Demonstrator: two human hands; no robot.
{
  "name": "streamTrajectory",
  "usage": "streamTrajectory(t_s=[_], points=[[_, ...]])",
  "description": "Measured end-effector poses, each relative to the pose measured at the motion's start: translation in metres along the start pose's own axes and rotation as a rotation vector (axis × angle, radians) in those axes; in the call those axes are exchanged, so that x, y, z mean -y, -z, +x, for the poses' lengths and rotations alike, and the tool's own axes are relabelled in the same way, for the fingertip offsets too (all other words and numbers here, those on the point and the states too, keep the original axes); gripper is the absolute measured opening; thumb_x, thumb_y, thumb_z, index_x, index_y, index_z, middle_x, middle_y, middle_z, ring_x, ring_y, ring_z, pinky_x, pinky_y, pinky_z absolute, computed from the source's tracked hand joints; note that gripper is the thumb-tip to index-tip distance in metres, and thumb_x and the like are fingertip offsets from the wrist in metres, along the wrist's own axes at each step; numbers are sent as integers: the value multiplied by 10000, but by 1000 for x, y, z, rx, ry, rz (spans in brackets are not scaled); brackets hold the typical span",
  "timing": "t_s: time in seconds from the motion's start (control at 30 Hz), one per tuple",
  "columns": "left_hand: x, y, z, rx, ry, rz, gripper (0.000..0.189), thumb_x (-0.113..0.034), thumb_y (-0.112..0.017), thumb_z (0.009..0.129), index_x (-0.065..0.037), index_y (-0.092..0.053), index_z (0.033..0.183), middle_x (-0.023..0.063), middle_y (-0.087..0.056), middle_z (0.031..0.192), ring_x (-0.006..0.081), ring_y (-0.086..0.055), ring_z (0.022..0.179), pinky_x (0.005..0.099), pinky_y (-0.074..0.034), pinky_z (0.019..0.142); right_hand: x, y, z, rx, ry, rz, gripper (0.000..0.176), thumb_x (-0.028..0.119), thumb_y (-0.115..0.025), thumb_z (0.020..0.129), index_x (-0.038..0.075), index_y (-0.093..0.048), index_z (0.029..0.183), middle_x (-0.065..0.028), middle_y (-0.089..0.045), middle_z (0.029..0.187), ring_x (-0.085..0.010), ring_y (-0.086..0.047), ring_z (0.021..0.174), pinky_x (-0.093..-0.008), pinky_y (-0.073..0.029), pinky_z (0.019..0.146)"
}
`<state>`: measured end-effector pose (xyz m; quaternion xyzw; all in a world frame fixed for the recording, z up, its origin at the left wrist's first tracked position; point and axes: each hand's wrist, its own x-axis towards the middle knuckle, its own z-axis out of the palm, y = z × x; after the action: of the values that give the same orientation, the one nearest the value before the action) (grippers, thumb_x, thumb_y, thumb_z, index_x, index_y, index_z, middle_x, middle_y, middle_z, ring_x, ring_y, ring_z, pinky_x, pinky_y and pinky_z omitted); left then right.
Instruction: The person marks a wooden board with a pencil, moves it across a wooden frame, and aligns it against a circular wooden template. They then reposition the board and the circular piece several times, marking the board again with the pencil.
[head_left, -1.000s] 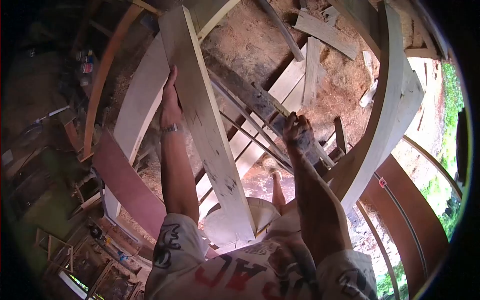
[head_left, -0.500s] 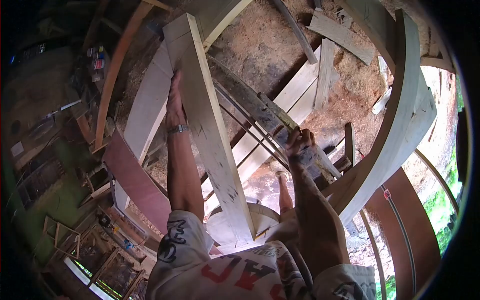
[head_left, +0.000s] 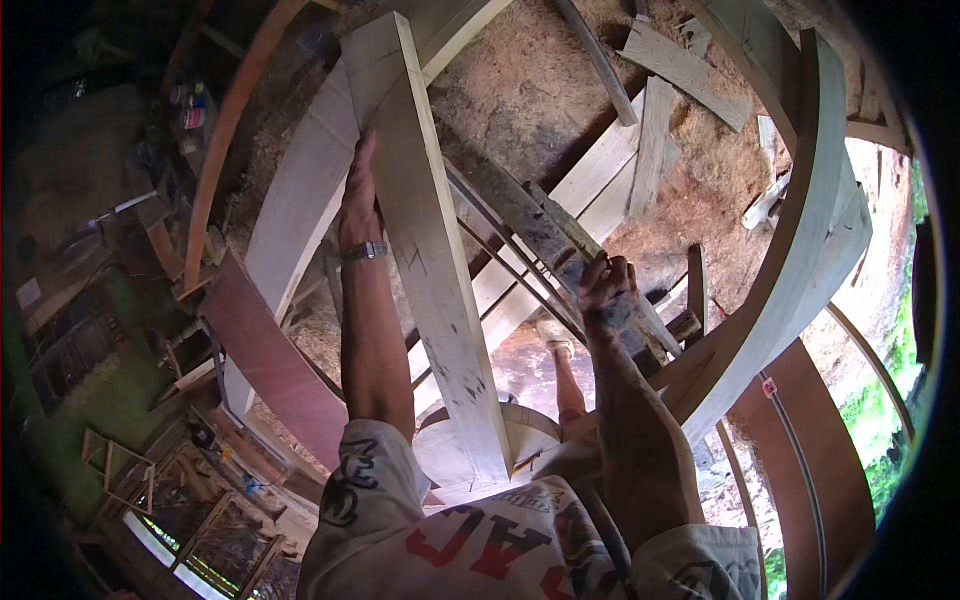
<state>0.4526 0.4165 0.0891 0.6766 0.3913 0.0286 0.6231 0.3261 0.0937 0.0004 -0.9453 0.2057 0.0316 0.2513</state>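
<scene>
The left hand [head_left: 358, 205], fingers straight and together, merely presses the side of the long, pale, rough-sawn plank [head_left: 435, 280] running from six toward eleven o'clock, so it might slip sideways. At its three o'clock the right hand [head_left: 607, 290] clenches dark weathered slats [head_left: 520, 215], likely splintery.

Both forearms bare, both reaching forward from the body. The left arm [head_left: 372, 340] is stretched long and nearly straight, wrist in line with the forearm. The left hand [head_left: 358, 200] is flat, fingers together and extended, pointing away, palm turned to the right and pressed sideways. The right arm [head_left: 640, 440] has a shorter reach, elbow slightly bent. The right hand [head_left: 607, 290] is clenched, fingers curled under, knuckles up, back of hand toward the camera. Hands well apart, the left farther out than the right.
</scene>
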Motion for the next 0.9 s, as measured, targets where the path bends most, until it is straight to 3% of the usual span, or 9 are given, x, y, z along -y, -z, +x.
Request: streamTrajectory(t_s=[0.2, 0.33, 0.4, 0.47, 0.53, 0.63, 0.73, 0.83, 0.9], points=[[4, 0, 7, 83, -40, 12, 630, -473, -563, 971, 7, -503, 1375, 88, -585, 1307, 216, -572, 1156, 328, -452, 999, -1, -1, -2, -2, -34, -47, 206, 273, -604, 878, 86, -594, 791, -169, -639, 808, -391, -642, 739, -482, -510, 638], [23, 8, 27, 57, 120, -125, 626, -485, -542, 974, 20, -532, 1345, 97, -597, 1289, 215, -578, 1135, 327, -455, 993, 3, 2, -1, -13, -48, -51, 206, 282, -593, 876, 89, -602, 804, -166, -638, 815, -388, -643, 745, -485, -518, 653], [27, 10, 33, 12, -88, -32, 623, -488, -543, 972, 27, -552, 1322, 104, -606, 1276, 223, -581, 1126, 331, -455, 991, -1, 1, 0, -3, -14, -29, 217, 294, -590, 876, 86, -607, 816, -167, -637, 822, -388, -644, 760, -486, -522, 673], [25, 9, 30, -30, -155, 95, 616, -483, -546, 971, 34, -565, 1305, 113, -610, 1271, 232, -581, 1123, 334, -455, 991, -2, 3, 0, 17, 3, -25, 234, 308, -585, 877, 80, -608, 828, -170, -637, 833, -390, -643, 778, -489, -523, 692], [14, 4, 23, -66, -85, 256, 606, -470, -551, 971, 42, -572, 1295, 124, -611, 1276, 240, -579, 1126, 338, -455, 991, 3, 7, 0, 43, 1, -36, 256, 322, -578, 879, 71, -608, 839, -175, -637, 847, -395, -642, 799, -492, -522, 711], [12, 2, 22, -49, -218, 263, 593, -462, -569, 963, 41, -589, 1275, 127, -618, 1269, 243, -587, 1119, 337, -463, 979, -1, 5, 0, 91, -70, -18, 278, 331, -566, 886, 58, -607, 847, -183, -639, 873, -405, -639, 821, -496, -520, 723], [31, 13, 43, -5, -139, 140, 579, -454, -580, 958, 38, -600, 1262, 127, -645, 1219, 255, -616, 1064, 339, -488, 941, -6, 1, -1, 73, -59, -25, 292, 339, -565, 885, 52, -608, 849, -191, -639, 882, -411, -638, 831, -500, -520, 723], [24, 14, 40, -111, -389, 410, 545, -442, -578, 964, 36, -630, 1220, 125, -675, 1148, 261, -642, 991, 342, -510, 902, -6, -1, 0, 69, -77, -35, 278, 331, -573, 878, 57, -612, 848, -186, -637, 874, -404, -643, 834, -499, -520, 720], [3, 1, 21, -87, -126, 284, 532, -432, -571, 971, 43, -642, 1201, 128, -684, 1135, 263, -647, 971, 346, -516, 895, -7, -1, 0, 74, -79, -36, 263, 321, -575, 873, 62, -612, 844, -181, -636, 870, -397, -643, 832, -495, -522, 719]])
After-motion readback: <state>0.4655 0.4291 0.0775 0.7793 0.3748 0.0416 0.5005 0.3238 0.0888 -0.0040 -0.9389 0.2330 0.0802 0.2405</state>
